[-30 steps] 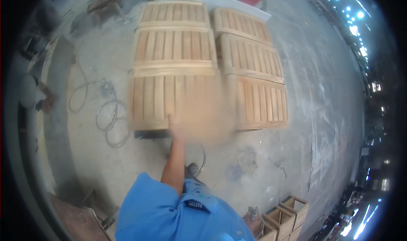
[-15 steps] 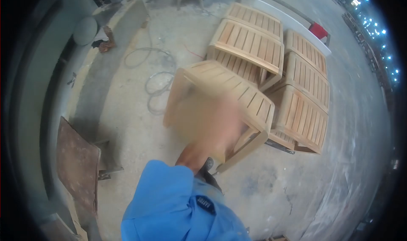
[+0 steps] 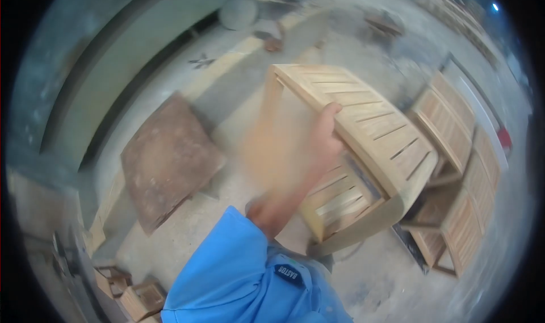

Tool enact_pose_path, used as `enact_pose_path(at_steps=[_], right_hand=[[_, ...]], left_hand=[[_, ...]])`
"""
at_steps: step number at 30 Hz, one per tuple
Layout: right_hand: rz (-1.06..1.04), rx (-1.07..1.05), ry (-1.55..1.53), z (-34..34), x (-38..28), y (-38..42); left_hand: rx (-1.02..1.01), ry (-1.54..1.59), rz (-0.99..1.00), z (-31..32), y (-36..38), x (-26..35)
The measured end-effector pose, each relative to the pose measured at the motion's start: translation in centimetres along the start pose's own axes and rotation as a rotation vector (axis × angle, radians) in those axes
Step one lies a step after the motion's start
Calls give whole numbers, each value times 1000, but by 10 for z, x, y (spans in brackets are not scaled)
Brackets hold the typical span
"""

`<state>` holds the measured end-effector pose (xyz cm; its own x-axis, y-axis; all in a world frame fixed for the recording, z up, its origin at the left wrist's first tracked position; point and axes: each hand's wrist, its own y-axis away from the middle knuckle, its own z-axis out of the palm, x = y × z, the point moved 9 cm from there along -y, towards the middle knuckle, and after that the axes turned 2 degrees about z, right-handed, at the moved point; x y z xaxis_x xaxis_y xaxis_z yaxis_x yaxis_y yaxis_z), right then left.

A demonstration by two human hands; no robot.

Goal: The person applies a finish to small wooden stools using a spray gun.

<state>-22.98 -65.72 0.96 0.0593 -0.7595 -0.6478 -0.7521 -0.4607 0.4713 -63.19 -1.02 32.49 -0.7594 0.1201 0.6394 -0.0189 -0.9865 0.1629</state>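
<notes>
My left hand [image 3: 326, 141] grips the near long edge of a slatted wooden side table [image 3: 369, 104], with the thumb lying over the top rail. The table is tilted in front of me, and its lower slatted shelf [image 3: 340, 192] shows beneath the top. A pale smear covers part of the view beside my wrist and hides the table's left side. The blue sleeve [image 3: 221, 272] leads up to this arm. My right hand does not show.
More slatted wooden tables [image 3: 477, 192] stand grouped at the right. A brown board on a low support [image 3: 170, 158] is at the left. Small wooden frames [image 3: 142, 300] lie at the lower left. A low ledge [image 3: 227, 56] runs along the wall, with a round pale disc [image 3: 238, 13] near it.
My view has swung left, so the grouped tables sit farther right and the brown board nearer the middle. The held table has turned and come closer, apart from the others.
</notes>
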Motion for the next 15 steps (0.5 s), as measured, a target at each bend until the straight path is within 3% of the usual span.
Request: enact_pose_path(at_steps=[3, 7, 12, 15], right_hand=[[-87, -31, 30, 60, -34, 33], [-159, -37, 48, 137, -75, 112], [-214, -45, 61, 213, -88, 201], [-235, -43, 59, 226, -75, 213]], left_hand=[[4, 25, 133, -29, 39, 124], [232, 425, 89, -58, 102, 327], [256, 417, 393, -155, 117, 580], [370, 351, 610, -207, 132, 670]])
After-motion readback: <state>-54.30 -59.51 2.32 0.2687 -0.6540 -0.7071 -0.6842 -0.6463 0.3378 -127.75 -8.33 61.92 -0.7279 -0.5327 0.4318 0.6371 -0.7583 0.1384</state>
